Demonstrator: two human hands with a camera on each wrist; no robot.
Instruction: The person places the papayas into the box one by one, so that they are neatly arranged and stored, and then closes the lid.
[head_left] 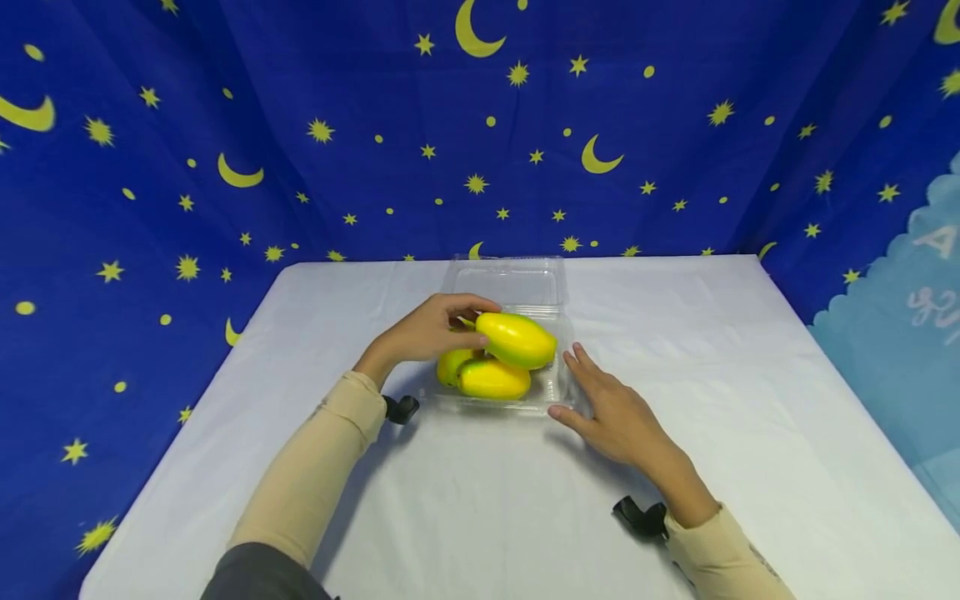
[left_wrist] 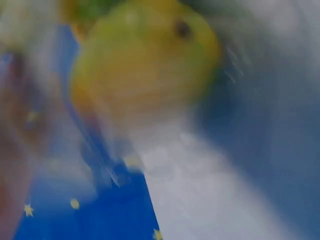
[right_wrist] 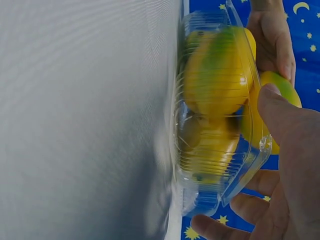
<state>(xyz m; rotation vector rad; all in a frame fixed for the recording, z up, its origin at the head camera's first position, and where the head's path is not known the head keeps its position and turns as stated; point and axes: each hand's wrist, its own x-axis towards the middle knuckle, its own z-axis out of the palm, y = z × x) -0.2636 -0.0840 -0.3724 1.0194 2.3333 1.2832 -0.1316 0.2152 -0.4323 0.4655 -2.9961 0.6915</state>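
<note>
Left grip [head_left: 429,330] pinches upper yellow fruit [head_left: 519,340] above clear tray [head_left: 553,387]; right grip [head_left: 617,415] spread, holding nothing, just beside tray's right edge. White bench [head_left: 750,383] extends both sides.

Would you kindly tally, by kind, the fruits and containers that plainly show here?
Yellow-green fruits: 3 (the held fruit in the left hand, the front fruit and the left fruit)
Clear plastic container: 1
Total: 4, though a yellowish patch under the left hand may be another fruit; I cannot tell.
</note>
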